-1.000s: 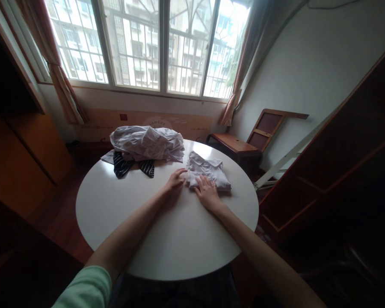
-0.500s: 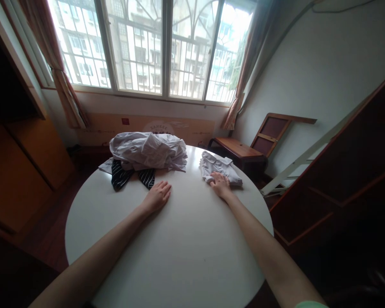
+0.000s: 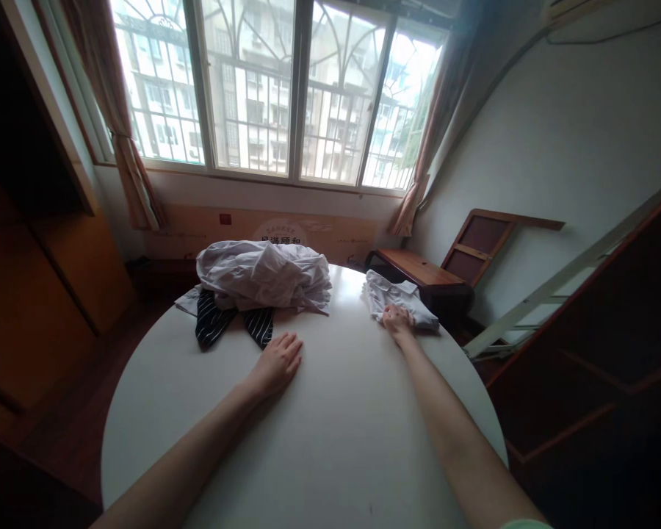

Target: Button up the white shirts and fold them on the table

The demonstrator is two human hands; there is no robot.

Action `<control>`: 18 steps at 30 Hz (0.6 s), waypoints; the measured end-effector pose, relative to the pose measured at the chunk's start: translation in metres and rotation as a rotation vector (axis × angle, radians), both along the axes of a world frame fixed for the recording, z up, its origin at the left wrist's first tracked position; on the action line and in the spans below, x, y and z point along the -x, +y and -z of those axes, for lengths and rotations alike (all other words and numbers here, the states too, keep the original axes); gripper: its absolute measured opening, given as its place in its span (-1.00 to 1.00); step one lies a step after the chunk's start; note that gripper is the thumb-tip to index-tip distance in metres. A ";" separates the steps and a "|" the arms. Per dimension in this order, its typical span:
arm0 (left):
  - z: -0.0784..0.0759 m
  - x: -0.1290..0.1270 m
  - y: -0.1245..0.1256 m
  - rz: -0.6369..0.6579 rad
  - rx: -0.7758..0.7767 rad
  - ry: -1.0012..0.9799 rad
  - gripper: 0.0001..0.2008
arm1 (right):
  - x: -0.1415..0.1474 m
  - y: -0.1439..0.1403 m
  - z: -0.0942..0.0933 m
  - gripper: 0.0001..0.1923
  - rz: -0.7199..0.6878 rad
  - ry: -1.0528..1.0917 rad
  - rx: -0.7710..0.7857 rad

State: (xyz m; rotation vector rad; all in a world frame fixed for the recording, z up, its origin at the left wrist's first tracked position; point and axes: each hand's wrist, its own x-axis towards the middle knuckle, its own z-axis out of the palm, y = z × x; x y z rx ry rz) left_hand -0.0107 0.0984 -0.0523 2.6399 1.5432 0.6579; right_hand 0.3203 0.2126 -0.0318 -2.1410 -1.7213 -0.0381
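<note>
My left hand (image 3: 280, 360) lies flat on the round white table (image 3: 319, 441), fingers stretched out and holding nothing. Just beyond it, the two ends of a black tie with white stripes (image 3: 212, 323) poke out from under a loose heap of white shirts (image 3: 261, 273). To the right, a folded white shirt (image 3: 402, 295) lies with its collar up. My right hand (image 3: 399, 322) is at the near edge of that shirt, fingers curled onto the cloth; the fingertips are partly hidden.
Behind the table stand a long printed cardboard box (image 3: 198, 228) and a low wooden bench (image 3: 419, 266). A wooden panel (image 3: 482, 239) leans at the right wall, near a pale ladder (image 3: 523, 319). An orange-brown cabinet (image 3: 55, 294) is on the left.
The view has shifted, so everything sits lower and further right. My right hand's fingers, spread on the folded shirt before, are now curled at its near edge. My left hand stays flat.
</note>
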 end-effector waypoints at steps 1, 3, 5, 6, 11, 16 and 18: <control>0.000 0.000 0.000 -0.003 -0.002 0.003 -0.64 | 0.001 0.000 -0.003 -0.70 0.015 -0.015 0.012; -0.001 0.000 -0.001 -0.005 0.001 0.011 -0.64 | 0.007 0.002 -0.010 -0.68 0.044 -0.044 0.026; -0.002 0.000 -0.003 -0.006 0.011 0.010 -0.63 | 0.019 0.009 -0.022 -0.67 0.077 -0.066 0.016; -0.003 0.000 -0.003 -0.007 0.018 0.005 -0.63 | 0.029 0.014 -0.029 -0.67 0.087 -0.072 -0.002; -0.005 -0.001 -0.005 -0.012 0.040 -0.023 -0.65 | 0.113 0.045 -0.065 -0.72 -0.115 0.065 -0.157; -0.005 -0.001 -0.005 -0.029 0.088 -0.018 -0.63 | 0.215 0.070 -0.076 -0.45 -0.392 0.374 -0.243; -0.004 -0.001 -0.005 -0.033 0.094 -0.034 -0.63 | 0.244 0.075 -0.069 -0.44 -0.507 0.514 -0.212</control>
